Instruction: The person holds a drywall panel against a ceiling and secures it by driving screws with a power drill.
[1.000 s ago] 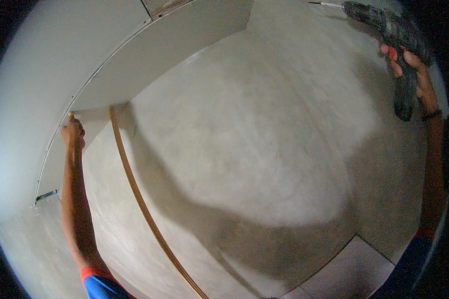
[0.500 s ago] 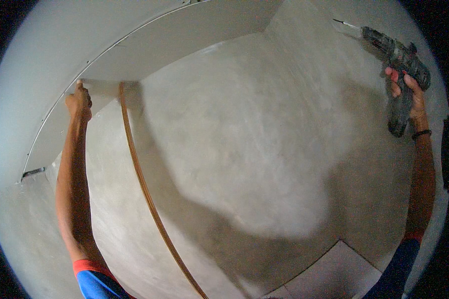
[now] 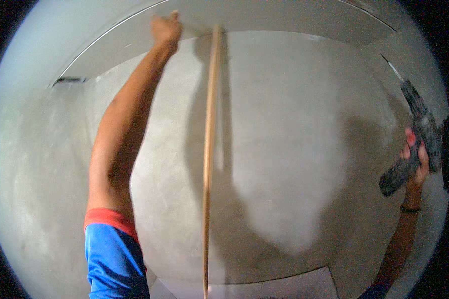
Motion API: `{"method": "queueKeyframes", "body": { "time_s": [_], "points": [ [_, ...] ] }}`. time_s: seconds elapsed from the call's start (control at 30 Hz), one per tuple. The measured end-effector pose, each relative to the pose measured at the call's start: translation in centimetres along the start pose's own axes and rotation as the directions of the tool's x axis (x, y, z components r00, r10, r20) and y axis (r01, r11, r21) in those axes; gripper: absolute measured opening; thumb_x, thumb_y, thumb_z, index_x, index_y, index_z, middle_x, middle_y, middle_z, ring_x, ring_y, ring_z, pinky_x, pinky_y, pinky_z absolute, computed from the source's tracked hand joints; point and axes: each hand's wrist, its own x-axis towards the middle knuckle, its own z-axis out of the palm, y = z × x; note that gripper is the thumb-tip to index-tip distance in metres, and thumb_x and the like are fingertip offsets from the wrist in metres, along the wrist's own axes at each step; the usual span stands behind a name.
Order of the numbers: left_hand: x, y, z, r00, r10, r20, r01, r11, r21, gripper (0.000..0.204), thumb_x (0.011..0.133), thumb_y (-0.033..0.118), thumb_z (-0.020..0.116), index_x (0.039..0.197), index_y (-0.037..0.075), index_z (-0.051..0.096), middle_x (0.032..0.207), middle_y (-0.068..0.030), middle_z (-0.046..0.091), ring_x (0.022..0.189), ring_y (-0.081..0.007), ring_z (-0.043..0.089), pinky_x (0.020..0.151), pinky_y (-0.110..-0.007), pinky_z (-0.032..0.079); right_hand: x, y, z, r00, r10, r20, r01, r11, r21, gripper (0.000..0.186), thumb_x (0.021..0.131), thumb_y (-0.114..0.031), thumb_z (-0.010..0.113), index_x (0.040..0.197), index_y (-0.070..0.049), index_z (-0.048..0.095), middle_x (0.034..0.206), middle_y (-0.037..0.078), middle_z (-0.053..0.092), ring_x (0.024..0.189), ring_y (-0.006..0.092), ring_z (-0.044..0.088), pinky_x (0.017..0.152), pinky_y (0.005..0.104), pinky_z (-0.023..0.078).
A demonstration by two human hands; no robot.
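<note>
My left hand (image 3: 166, 32) is raised to the ceiling panel (image 3: 269, 17), its fingers closed and slightly blurred. Whether anything small is pinched in them cannot be made out. On the right, my right hand (image 3: 418, 159) grips the handle of a dark cordless drill (image 3: 424, 119). A long, thin bit (image 3: 394, 67) points up and to the left from its chuck. Between my two arms stands a long wooden strip (image 3: 210, 134), its top end meeting the panel close to my left hand and its lower end running out of the picture.
Behind everything is a grey plastered wall (image 3: 279, 139) with shadows of my arms and the strip. A thin edge line (image 3: 110, 35) runs along the panel. A dark gap (image 3: 71, 79) shows at its left end. Pale tiles (image 3: 289, 285) lie at the bottom.
The view has shifted, so the strip and my left hand appear farther right. My left hand is off the panel's edge line. The drill sits lower, its bit tilted more steeply upward.
</note>
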Motion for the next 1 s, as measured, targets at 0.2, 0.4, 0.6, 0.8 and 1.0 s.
{"method": "queueKeyframes", "body": {
  "time_s": [0.2,0.4,0.6,0.8,1.0],
  "points": [
    [0.0,4.6,-1.8,0.973,0.220,-0.072,-0.211,0.970,0.119,0.032,0.084,0.017,0.055,0.105,-0.008,0.053,0.098,-0.0277,0.058,0.092,-0.0424,0.055,0.082,-0.043,0.043,-1.4,1.4,0.9,0.993,0.098,0.071,-0.106,0.987,0.122,0.050,0.090,-0.024,0.049,0.128,0.006,0.033,0.105,0.013,0.056,0.065,0.0097,0.049,0.057,0.0240,0.043],
    [-0.4,5.9,-4.0,0.926,0.369,-0.081,-0.344,0.913,0.218,0.032,0.085,0.019,0.053,0.104,-0.006,0.055,0.096,-0.0282,0.059,0.093,-0.0421,0.055,0.082,-0.045,0.044,-2.1,-0.5,5.7,0.920,0.160,0.359,-0.179,0.984,0.022,0.053,0.087,-0.027,0.053,0.125,0.005,0.036,0.082,0.006,0.055,0.065,0.0095,0.049,0.057,0.0235,0.042],
    [-4.6,7.4,-7.0,0.950,0.232,0.208,-0.290,0.902,0.319,0.030,0.086,0.021,0.050,0.106,0.000,0.057,0.105,-0.0240,0.058,0.101,-0.0390,0.053,0.087,-0.044,0.042,-3.4,-1.8,8.7,0.961,0.119,0.251,-0.021,0.933,-0.359,0.058,0.083,-0.029,0.058,0.126,0.002,0.036,0.088,0.009,0.056,0.071,0.0111,0.051,0.062,0.0229,0.042],
    [-5.7,-2.3,-27.2,0.798,0.387,0.461,-0.602,0.497,0.625,0.027,0.089,0.023,0.047,0.108,0.007,0.058,0.098,-0.0183,0.061,0.091,-0.0388,0.057,0.078,-0.046,0.045,-2.5,-2.9,21.1,0.918,-0.058,0.392,0.256,0.842,-0.476,0.059,0.084,-0.027,0.058,0.133,-0.006,0.033,0.120,0.013,0.050,0.099,0.0209,0.054,0.086,0.0281,0.042],
    [-10.9,6.1,-47.8,0.974,-0.062,0.216,-0.213,0.050,0.976,0.026,0.091,0.023,0.041,0.114,0.015,0.051,0.093,-0.0181,0.063,0.083,-0.0372,0.060,0.069,-0.047,0.046,-3.2,-1.9,33.1,0.485,-0.072,0.871,0.850,0.272,-0.451,0.062,0.081,-0.010,0.053,0.137,-0.021,0.029,0.100,0.018,0.055,0.086,0.0330,0.060,0.073,0.0418,0.050]
  ]
}}
